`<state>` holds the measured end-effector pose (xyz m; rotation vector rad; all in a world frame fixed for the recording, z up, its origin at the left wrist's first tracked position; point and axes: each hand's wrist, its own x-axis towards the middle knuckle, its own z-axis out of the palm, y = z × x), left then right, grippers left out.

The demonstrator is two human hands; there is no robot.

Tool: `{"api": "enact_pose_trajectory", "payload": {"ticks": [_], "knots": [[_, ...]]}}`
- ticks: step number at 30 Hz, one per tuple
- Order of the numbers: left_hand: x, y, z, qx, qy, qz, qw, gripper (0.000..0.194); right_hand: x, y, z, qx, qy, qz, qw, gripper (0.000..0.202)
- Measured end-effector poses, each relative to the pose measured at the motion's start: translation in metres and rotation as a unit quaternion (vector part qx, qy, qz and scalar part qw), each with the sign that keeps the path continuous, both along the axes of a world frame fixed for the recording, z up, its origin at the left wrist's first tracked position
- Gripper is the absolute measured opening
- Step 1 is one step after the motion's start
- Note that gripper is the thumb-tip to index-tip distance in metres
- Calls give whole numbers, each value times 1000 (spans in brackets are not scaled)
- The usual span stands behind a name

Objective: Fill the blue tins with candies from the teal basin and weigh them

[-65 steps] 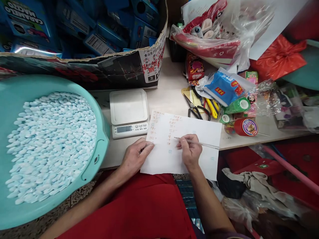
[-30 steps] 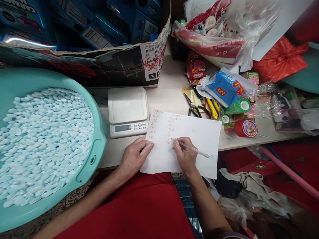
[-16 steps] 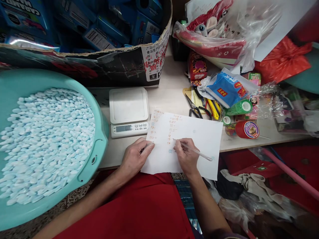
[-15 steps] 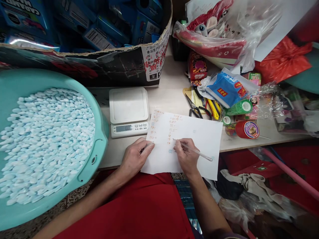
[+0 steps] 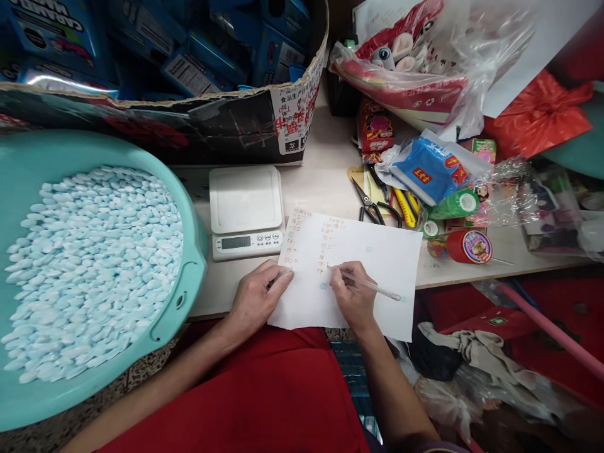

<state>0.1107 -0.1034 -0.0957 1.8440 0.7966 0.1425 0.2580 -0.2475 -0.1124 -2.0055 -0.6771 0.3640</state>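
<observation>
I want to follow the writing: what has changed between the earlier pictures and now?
The right hand drew the pen a little left on the paper, its tail tilting lower. The left hand still presses the paper's edge; scale and basin unchanged.

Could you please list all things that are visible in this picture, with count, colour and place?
paper sheet: 1, white with orange writing, table front
pen: 1, clear, in right hand
scale: 1, white, left of sheet
basin: 1, teal, far left
tablets: many, pale blue, in basin
cardboard box: 1, dark, behind scale
scissors: 1, black, behind sheet
tape roll: 1, red, right of sheet
left hand: 1, resting on sheet's left edge
right hand: 1, holding pen, tip on sheet
</observation>
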Motion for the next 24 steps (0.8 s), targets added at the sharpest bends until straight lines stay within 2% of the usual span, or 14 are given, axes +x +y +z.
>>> {"api": "enact_pose_trajectory", "payload": {"ticks": [5, 8, 11, 16, 24], "knots": [[2, 1, -1, -2, 2, -1, 1000, 30, 9, -3, 4, 101, 145, -73, 982, 16], [2, 1, -2, 3, 4, -4, 1000, 31, 16, -5, 7, 140, 190, -76, 969, 18], [2, 1, -2, 9, 4, -4, 1000, 32, 16, -5, 7, 113, 191, -66, 973, 18], [2, 1, -3, 8, 0, -6, 1000, 32, 6, -4, 0, 40, 118, -40, 991, 19], [1, 0, -6, 8, -9, -4, 1000, 30, 5, -3, -5, 32, 106, -31, 993, 20]]}}
